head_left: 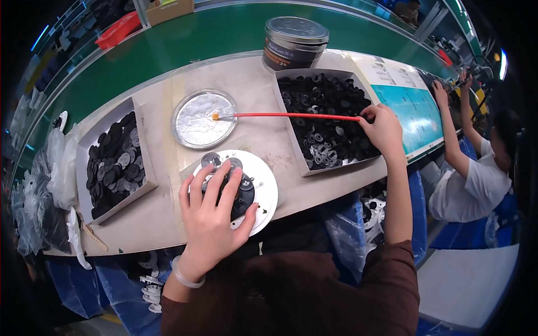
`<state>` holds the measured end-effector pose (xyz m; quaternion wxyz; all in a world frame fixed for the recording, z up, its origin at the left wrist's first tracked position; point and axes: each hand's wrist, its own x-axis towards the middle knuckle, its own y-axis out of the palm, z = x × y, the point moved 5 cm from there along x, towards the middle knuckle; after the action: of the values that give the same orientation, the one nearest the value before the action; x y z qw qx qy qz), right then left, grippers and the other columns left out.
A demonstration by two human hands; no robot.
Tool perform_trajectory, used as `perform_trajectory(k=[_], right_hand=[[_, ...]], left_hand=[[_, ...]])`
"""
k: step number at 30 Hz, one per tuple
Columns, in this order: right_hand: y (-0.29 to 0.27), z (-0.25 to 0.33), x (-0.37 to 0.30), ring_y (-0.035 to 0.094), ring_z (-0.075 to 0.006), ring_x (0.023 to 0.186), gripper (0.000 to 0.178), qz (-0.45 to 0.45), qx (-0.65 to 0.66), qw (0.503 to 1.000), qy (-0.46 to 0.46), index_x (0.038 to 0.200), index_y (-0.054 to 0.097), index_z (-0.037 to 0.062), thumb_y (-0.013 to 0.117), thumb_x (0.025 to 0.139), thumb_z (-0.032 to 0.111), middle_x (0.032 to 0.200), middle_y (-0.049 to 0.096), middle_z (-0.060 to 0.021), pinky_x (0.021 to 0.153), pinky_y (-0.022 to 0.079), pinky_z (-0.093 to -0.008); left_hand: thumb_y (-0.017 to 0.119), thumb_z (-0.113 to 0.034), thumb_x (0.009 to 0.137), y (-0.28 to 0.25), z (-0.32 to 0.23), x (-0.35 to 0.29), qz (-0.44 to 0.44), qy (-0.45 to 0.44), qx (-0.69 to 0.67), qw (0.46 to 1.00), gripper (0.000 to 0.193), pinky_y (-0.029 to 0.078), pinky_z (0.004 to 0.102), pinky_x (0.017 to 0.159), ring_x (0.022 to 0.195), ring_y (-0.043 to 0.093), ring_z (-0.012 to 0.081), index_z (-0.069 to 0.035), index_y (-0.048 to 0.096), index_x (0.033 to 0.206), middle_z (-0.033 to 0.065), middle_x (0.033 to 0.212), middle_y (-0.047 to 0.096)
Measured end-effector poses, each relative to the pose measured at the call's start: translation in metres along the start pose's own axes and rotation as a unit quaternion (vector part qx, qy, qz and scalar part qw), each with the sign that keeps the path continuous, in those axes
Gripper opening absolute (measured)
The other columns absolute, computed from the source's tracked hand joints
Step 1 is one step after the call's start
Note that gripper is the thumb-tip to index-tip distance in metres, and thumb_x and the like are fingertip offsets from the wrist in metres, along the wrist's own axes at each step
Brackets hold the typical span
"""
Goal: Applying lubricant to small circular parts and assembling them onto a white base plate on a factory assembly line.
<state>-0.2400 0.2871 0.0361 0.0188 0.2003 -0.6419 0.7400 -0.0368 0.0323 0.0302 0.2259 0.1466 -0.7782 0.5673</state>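
My right hand [383,130] pinches the end of a long thin brush with a red handle [297,115]. The brush's yellowish tip touches a round, shallow silver dish [178,134] smeared with white paste [203,119]. Fingers spread, my left hand [216,208] lies over a dark gear assembly [244,196], its thumb at the right side. That assembly sits on a white round plate [268,197] near the table's front edge. Part of the gears is hidden under my fingers.
A white box [147,168] of flat black discs stands at the left, and another box [295,147] of small black gears at the right. Behind it is a round metal can [296,42]. A green surface [213,42] runs behind the table; a co-worker [476,179] sits at the right.
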Motion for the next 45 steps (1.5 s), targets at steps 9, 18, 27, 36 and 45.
perform_trajectory(k=[9, 18, 27, 36, 45], right_hand=[[-0.039, 0.026, -0.009, 0.057, -0.0134, 0.067, 0.018, -0.172, 0.236, 0.955, -0.051, 0.098, 0.062, 0.0031, 0.053, 0.084, 0.009, 0.08, 0.061, -0.0077, 0.058, 0.044, -0.0242], [-0.017, 0.164, -0.064, 0.054, -0.0114, 0.056, 0.014, 0.158, 0.432, 0.849, -0.261, 0.082, 0.065, 0.0034, 0.057, 0.071, 0.002, 0.068, 0.058, -0.0061, 0.046, 0.042, -0.0225], [-0.012, 0.175, -0.067, 0.058, -0.0122, 0.058, 0.013, 0.13, 0.394, 0.863, -0.289, 0.089, 0.063, 0.0021, 0.057, 0.077, 0.002, 0.074, 0.061, -0.0067, 0.048, 0.046, -0.0232], [0.017, 0.177, -0.05, 0.058, -0.0057, 0.057, 0.015, 0.457, 0.601, 0.656, -0.02, 0.092, 0.06, -0.0031, 0.058, 0.081, 0.006, 0.071, 0.061, -0.0055, 0.036, 0.033, -0.0126], [0.027, 0.181, -0.051, 0.057, -0.0044, 0.055, 0.015, 0.517, 0.603, 0.608, 0.009, 0.092, 0.06, -0.0015, 0.059, 0.081, 0.007, 0.07, 0.062, -0.0049, 0.041, 0.034, -0.0125]], left_hand=[[0.066, -0.021, 0.062, 0.0, 0.001, 0.0, -0.015, -0.003, -0.015, 1.0, 0.046, 0.032, 0.0418, 0.088, 0.104, 0.045, 0.0297, -0.004, 0.058, 0.105, 0.0101, 0.111, 0.054], [0.069, -0.026, 0.062, 0.0, 0.006, -0.009, -0.067, -0.019, -0.041, 0.997, 0.044, 0.031, 0.0427, 0.089, 0.105, 0.044, 0.03, -0.006, 0.059, 0.1, 0.0083, 0.11, 0.053], [0.074, -0.022, 0.057, -0.001, 0.008, -0.01, -0.078, -0.049, -0.054, 0.994, 0.041, 0.034, 0.0394, 0.086, 0.104, 0.043, 0.0304, -0.008, 0.061, 0.093, 0.0067, 0.108, 0.055], [0.074, -0.022, 0.058, -0.001, 0.008, -0.011, -0.073, -0.046, -0.054, 0.995, 0.04, 0.034, 0.0393, 0.086, 0.104, 0.043, 0.0297, -0.008, 0.061, 0.093, 0.0068, 0.107, 0.055], [0.072, -0.026, 0.059, 0.0, 0.01, -0.011, -0.086, -0.043, -0.063, 0.993, 0.043, 0.032, 0.0406, 0.086, 0.104, 0.045, 0.028, -0.007, 0.059, 0.095, 0.006, 0.107, 0.055]])
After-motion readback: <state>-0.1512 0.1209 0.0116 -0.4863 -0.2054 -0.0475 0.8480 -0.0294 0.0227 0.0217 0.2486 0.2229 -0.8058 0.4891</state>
